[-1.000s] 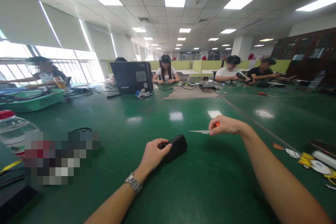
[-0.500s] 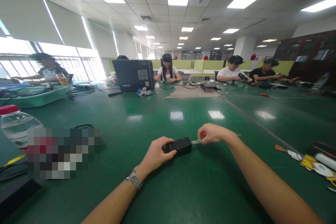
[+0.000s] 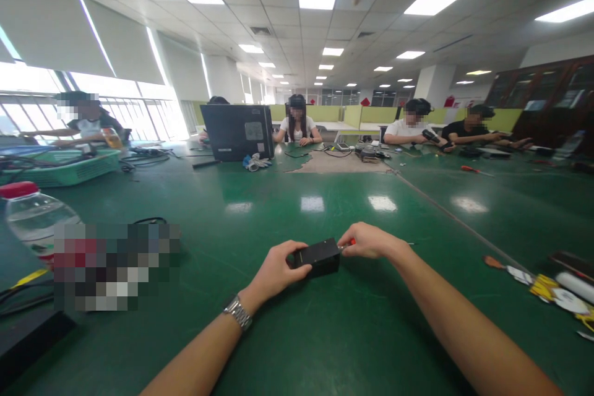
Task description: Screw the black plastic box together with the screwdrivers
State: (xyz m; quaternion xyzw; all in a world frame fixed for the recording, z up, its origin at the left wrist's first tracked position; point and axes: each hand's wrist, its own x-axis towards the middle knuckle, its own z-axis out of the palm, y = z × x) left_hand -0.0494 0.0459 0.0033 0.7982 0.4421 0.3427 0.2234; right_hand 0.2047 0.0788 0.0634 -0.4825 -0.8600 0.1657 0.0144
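Observation:
A black rectangular box [image 3: 318,257] lies slightly tilted in view on the green table, with a few small dots on its top. My left hand [image 3: 277,269] grips its left end between thumb and fingers. At its right end, my right hand [image 3: 369,240] is closed around a screwdriver with a red part [image 3: 352,241] showing by the fingers. The thin shaft [image 3: 412,244] sticks out to the right behind the wrist. A small clear or metallic piece [image 3: 341,248] shows between my fingertips and the box; whether it belongs to the screwdriver I cannot tell.
On the left stand a water bottle [image 3: 39,216], a green basket [image 3: 83,167] and a black object [image 3: 34,343]. Colourful items [image 3: 552,291] lie at right. A computer case [image 3: 236,131], gloves [image 3: 256,163] and another screwdriver [image 3: 473,169] are farther back, where several people sit.
My right hand has moved left, up to the box's right end, and the gap with the clear or metallic piece has shrunk. My left hand keeps its hold on the box.

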